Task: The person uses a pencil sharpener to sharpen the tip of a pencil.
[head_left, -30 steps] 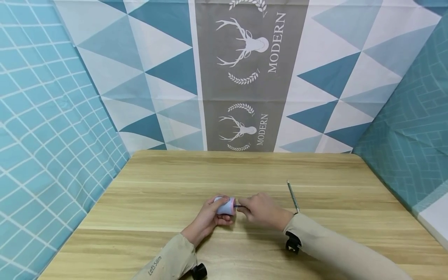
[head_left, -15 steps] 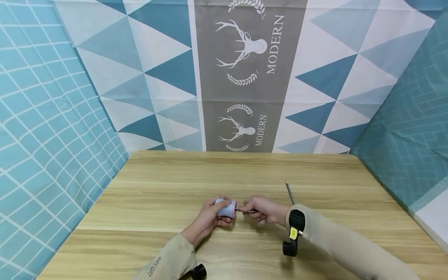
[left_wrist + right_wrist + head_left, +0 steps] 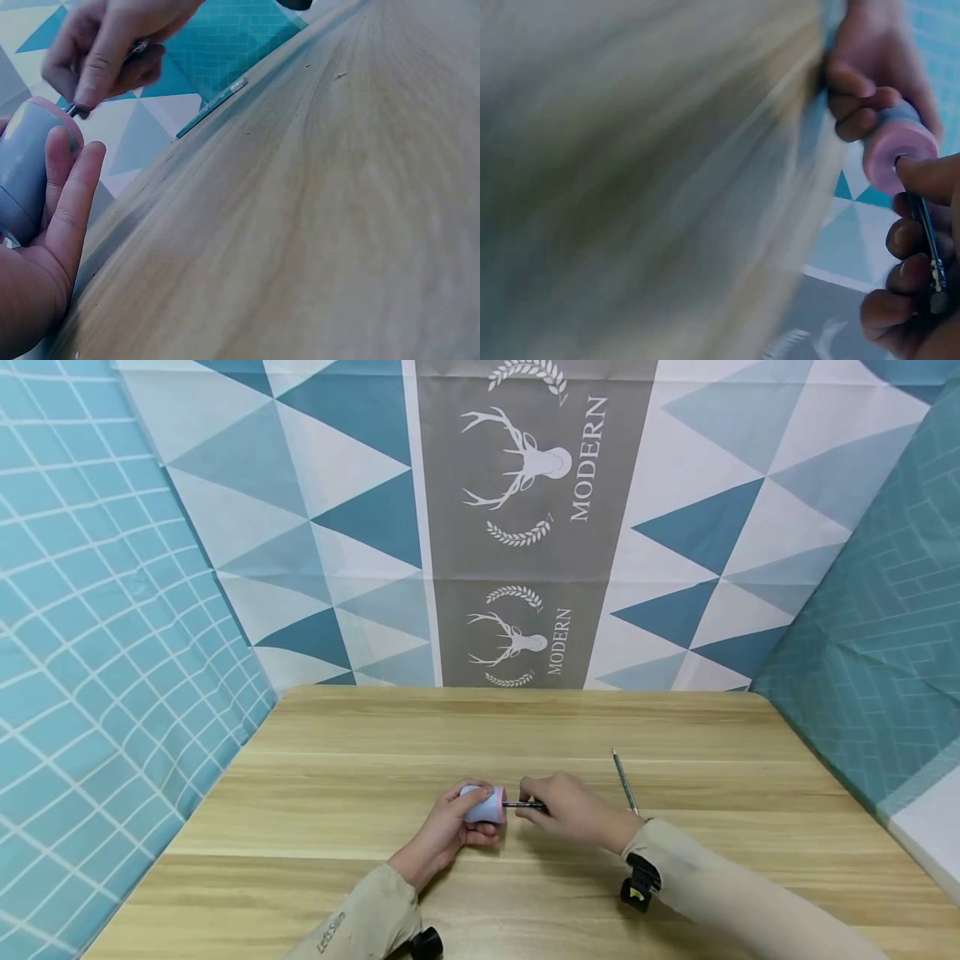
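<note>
My left hand point(image 3: 442, 833) grips a pale lilac pencil sharpener point(image 3: 482, 807) with a pink rim, fingers wrapped round its body above the table. A dark pencil point(image 3: 516, 804) points into the hole in the sharpener's pink face point(image 3: 885, 154). On the right, my right hand point(image 3: 573, 810) pinches that pencil between thumb and fingers. The pencil's banded back end point(image 3: 937, 281) shows beneath the fingers in the right wrist view. Its tip is hidden inside the sharpener.
A second, greenish pencil point(image 3: 622, 779) lies on the wooden table point(image 3: 360, 727) beyond my right forearm. Patterned cloth point(image 3: 517, 527) hangs behind the table and on both sides. A white block-like edge point(image 3: 930, 818) stands at the far right.
My right hand has twisted at the wrist one way and back, its fingers shifting along the pencil. My left hand and the sharpener stay almost still.
</note>
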### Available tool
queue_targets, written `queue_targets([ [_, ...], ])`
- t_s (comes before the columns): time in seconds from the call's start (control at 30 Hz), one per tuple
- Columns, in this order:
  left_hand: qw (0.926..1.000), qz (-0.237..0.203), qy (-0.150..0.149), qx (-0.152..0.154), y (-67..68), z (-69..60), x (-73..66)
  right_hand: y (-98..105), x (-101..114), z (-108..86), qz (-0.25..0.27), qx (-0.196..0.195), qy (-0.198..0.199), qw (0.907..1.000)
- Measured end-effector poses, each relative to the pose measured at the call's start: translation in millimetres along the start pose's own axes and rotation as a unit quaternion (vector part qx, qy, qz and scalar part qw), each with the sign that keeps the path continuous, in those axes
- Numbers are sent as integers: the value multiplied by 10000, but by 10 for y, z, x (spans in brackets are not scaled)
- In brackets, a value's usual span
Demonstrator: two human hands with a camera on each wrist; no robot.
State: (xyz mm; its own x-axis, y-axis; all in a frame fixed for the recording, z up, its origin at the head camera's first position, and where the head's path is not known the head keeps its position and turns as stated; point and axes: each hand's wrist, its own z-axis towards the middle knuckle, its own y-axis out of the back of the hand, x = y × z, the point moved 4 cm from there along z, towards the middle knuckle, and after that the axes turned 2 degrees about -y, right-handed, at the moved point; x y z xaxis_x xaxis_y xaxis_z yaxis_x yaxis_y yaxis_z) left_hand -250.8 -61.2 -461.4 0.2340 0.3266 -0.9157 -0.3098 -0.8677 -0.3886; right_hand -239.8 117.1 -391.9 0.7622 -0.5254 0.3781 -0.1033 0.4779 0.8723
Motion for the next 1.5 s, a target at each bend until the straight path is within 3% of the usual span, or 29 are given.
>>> queue_targets([
  [0.07, 10000, -41, 5, 8, 8, -2, -4, 19, 63, -21, -1113, -391, 817, 9897],
  [0.2, 10000, -85, 20, -11, 26, -2, -19, 0, 112, -38, -2523, -865, 1787, 9471],
  [0.4, 9999, -115, 53, -14, 31, 20, -14, -67, 69, -20, -3801, -1272, 2435, 8832],
  [0.47, 9999, -122, 49, -7, 29, 25, -10, -88, 59, -3, -3999, -1430, 2549, 8687],
  [0.5, 9999, -126, 46, -6, 28, 27, -9, -96, 60, 4, -3999, -1487, 2581, 8668],
  [0.57, 9999, -152, 51, -6, 27, 33, -6, -105, 71, 21, -3806, -1557, 2566, 8747],
  [0.6, 9998, -165, 56, -18, 27, 35, -8, -107, 80, 30, -3643, -1546, 2507, 8835],
  [0.7, 9999, -144, 51, -51, 30, 40, -17, -100, 96, 55, -2724, -1170, 2017, 9335],
  [0.77, 9999, -106, 55, -66, 30, 40, -23, -91, 90, 79, -1892, -773, 1417, 9686],
  [0.83, 9999, -70, 69, -70, 29, 35, -30, -83, 72, 102, -989, -414, 719, 9916],
  [0.9, 9999, -59, 122, -74, 27, 29, -29, -81, 51, 117, -177, -127, 54, 9997],
  [0.97, 9998, -62, 172, -60, 23, 17, -25, -90, 23, 127, 592, 92, -538, 9968],
  [1.03, 9997, -76, 216, -56, 21, 12, -13, -97, -11, 123, 1361, 260, -1068, 9846],
  [1.1, 9997, -76, 221, -44, 13, 10, -4, -123, -64, 103, 2318, 506, -1694, 9566],
  [1.17, 9998, -51, 183, -41, 8, 11, 1, -159, -118, 78, 3314, 760, -2323, 9113],
  [1.27, 9999, 21, 127, -40, 2, 12, 5, -218, -188, 34, 4521, 1139, -3161, 8263],
  [1.3, 9999, 38, 120, -45, 1, 11, 6, -235, -205, 25, 4763, 1249, -3319, 8046],
  [1.33, 9999, 60, 110, -44, 0, 10, 6, -247, -218, 19, 4931, 1345, -3420, 7885],
  [1.37, 9999, 78, 101, -38, 0, 8, 6, -257, -229, 15, 5048, 1424, -3480, 7771],
  [1.4, 9999, 80, 112, -48, 2, 6, 7, -261, -237, 12, 5104, 1487, -3500, 7713],
  [1.43, 9999, 75, 115, -44, 1, 4, 7, -258, -242, 13, 5066, 1515, -3475, 7744],
  [1.47, 9999, 72, 113, -36, 1, 4, 7, -251, -242, 17, 4970, 1527, -3393, 7840],
  [1.5, 9999, 72, 101, -16, 1, 4, 7, -238, -241, 23, 4792, 1491, -3288, 8000],
])
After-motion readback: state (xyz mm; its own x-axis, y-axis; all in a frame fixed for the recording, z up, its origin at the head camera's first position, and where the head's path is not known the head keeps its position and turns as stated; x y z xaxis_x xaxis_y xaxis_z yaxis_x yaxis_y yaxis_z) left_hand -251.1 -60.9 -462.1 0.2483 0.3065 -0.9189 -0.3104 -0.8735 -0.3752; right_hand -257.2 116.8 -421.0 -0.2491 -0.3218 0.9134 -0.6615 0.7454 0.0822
